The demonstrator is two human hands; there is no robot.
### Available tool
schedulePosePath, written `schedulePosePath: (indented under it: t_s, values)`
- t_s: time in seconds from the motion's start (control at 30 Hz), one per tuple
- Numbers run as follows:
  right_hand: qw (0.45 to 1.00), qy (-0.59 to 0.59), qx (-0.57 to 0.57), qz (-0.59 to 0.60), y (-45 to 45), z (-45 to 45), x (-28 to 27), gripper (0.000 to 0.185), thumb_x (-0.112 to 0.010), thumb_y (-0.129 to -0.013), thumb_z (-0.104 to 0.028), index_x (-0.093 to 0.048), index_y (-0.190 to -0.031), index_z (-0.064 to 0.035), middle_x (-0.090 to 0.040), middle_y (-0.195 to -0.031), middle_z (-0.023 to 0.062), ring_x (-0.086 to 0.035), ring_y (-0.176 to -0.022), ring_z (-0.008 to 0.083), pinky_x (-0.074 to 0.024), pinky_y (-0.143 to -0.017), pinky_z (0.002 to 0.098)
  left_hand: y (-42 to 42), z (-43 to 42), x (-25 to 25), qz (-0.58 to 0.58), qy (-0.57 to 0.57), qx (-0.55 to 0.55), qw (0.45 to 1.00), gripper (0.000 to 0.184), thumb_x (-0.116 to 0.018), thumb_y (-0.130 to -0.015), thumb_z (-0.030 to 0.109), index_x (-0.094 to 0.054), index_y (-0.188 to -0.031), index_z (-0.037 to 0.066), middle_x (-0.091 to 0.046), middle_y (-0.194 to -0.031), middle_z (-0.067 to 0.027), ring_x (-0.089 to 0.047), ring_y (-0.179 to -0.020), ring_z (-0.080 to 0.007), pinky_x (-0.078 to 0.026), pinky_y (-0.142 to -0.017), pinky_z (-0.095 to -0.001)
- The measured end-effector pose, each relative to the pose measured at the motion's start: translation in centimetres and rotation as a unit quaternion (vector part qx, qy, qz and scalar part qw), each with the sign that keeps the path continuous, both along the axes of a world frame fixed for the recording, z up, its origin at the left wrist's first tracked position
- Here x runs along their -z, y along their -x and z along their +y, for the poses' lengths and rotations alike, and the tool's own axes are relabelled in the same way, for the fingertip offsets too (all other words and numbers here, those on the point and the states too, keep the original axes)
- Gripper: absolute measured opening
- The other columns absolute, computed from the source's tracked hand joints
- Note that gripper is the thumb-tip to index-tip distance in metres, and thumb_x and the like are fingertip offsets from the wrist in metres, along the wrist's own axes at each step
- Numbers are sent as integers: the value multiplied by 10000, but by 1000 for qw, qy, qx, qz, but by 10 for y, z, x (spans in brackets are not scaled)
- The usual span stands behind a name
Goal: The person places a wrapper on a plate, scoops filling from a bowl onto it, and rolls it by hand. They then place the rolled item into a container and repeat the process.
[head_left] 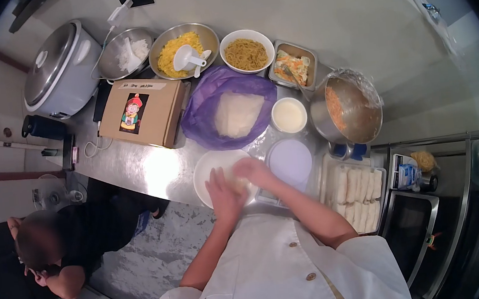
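Observation:
Both hands are over a round white plate (203,180) at the front edge of the metal counter. My left hand (225,193) lies over the plate with its fingers stretched out. My right hand (254,171) reaches in from the right, its fingers smeared by motion. Something pale shows between the hands, too blurred to name. Just beyond the plate, a purple plastic bag (197,116) lies open around a stack of thin pale wrapper sheets (239,113). A cup of creamy liquid (289,115) and a round lilac lid or disc (290,164) are on the right.
White rolls (358,192) fill a container at right. Behind stand a pot (359,109), a tray of shredded vegetables (292,68), noodles (246,53), a yellow food bowl (181,50), a rice bowl (129,53), a cardboard box (141,113) and a rice cooker (59,72). A person (89,231) is at left.

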State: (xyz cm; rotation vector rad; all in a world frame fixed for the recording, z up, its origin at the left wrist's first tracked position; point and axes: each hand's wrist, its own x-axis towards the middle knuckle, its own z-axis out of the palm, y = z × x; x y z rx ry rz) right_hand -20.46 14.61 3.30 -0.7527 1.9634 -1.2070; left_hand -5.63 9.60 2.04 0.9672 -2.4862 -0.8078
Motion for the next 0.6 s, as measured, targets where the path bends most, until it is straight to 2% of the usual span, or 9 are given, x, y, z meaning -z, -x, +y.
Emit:
schedulePosePath:
  t_s: [0.07,0.1,0.17,0.2,0.27,0.37,0.4,0.53,0.6]
  values:
    - [987,-7,-156,-37,-1,-1,18,219,-535,-871,12,-683,-1033,11,-718,-952,140,-695,-865,211,-543,-806,303,0,-1,2,9,-1,-2,1000,911,-753,-720,286,-268,-1422,-32,-313,-1418,-334,-303,-1336,-478,-220,-1106,-613]
    - [987,-7,-156,-37,-2,-4,19,219,-535,-871,12,-683,-1033,11,-718,-952,140,-695,-865,211,-543,-806,303,-1,-1,3,18,-2,-4,1000,918,-756,-717,285,-264,-1423,-35,-308,-1422,-335,-299,-1337,-482,-223,-1113,-601]
    - [998,32,10,46,-4,-18,23,241,-516,-898,-4,-660,-1088,32,-712,-949,145,-690,-856,199,-544,-805,304,-1,-3,4,12,-11,-10,1000,969,-781,-687,269,-240,-1425,-50,-264,-1438,-332,-271,-1354,-477,-252,-1120,-546]
    - [998,33,9,45,-9,-24,23,241,-516,-898,-4,-660,-1088,32,-712,-949,145,-690,-856,199,-544,-805,304,-2,-4,2,3,-21,-14,1000,1021,-806,-657,254,-217,-1426,-65,-221,-1454,-330,-243,-1371,-471,-282,-1127,-491]
    - [949,121,-24,-290,-19,-35,22,264,-478,-932,-17,-616,-1144,58,-698,-963,161,-689,-832,194,-549,-789,298,-2,-3,-1,8,-10,-11,1000,1050,-821,-637,247,-205,-1427,-67,-183,-1473,-337,-218,-1386,-477,-287,-1127,-480]
    - [958,12,5,-288,-20,-46,24,294,-552,-904,-34,-607,-1185,31,-673,-1110,124,-643,-1029,195,-512,-885,287,-1,0,4,20,-3,-20,1000,1105,-843,-610,238,-173,-1432,-72,-107,-1503,-351,-169,-1411,-487,-292,-1129,-466]
    - [988,-51,-39,-143,-13,-47,23,284,-555,-912,-36,-606,-1180,41,-658,-1124,123,-634,-1032,186,-509,-895,286,0,-2,3,25,-6,-35,999,1132,-851,-602,236,-153,-1437,-75,-70,-1515,-357,-147,-1421,-490,-292,-1130,-463]
    - [985,102,17,-139,-29,-54,23,293,-473,-937,9,-557,-1210,71,-660,-1085,176,-651,-995,188,-526,-880,291,-1,-2,-5,4,-72,-39,997,1160,-851,-610,247,-118,-1445,-84,-41,-1522,-361,-143,-1429,-477,-283,-1138,-441]
    - [916,68,14,-395,-32,-57,17,315,-484,-932,14,-535,-1240,58,-657,-1095,172,-644,-1015,209,-513,-914,290,4,-5,-15,0,-62,-17,998,1171,-851,-610,245,-106,-1447,-97,-35,-1522,-364,-149,-1435,-461,-279,-1141,-425]
